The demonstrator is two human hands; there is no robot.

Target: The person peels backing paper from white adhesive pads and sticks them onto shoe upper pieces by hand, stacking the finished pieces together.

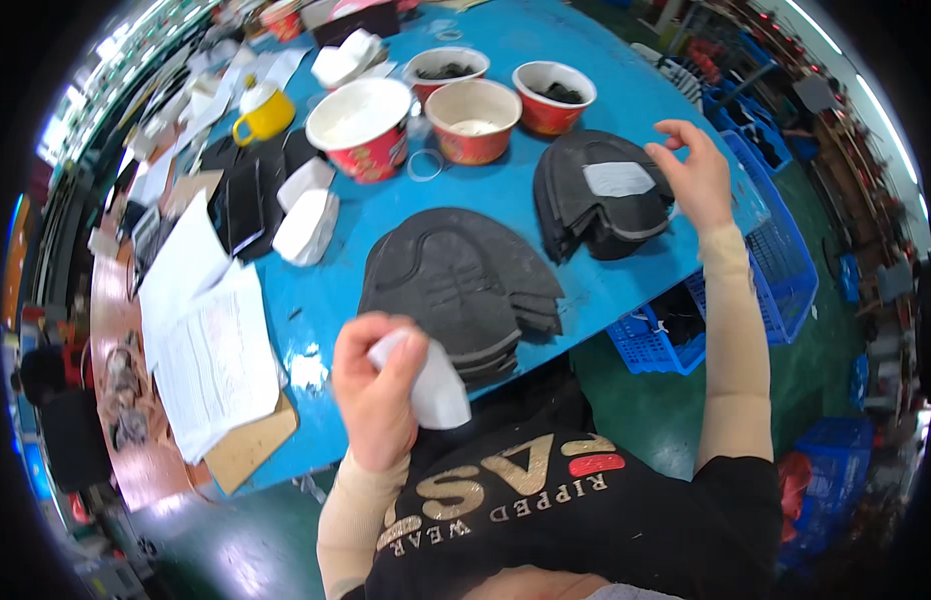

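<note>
Holding dark bits, two red cups [553,97] flank one tan-filled.

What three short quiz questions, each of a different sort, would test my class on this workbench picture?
1. True or false: the left hand holds a white piece.
2. Which is nearest the right hand: A yellow mug, B black stack with a white patch, C paper sheets?
3. What colour is the table?

Key: 1 true; 2 B; 3 blue.
</note>
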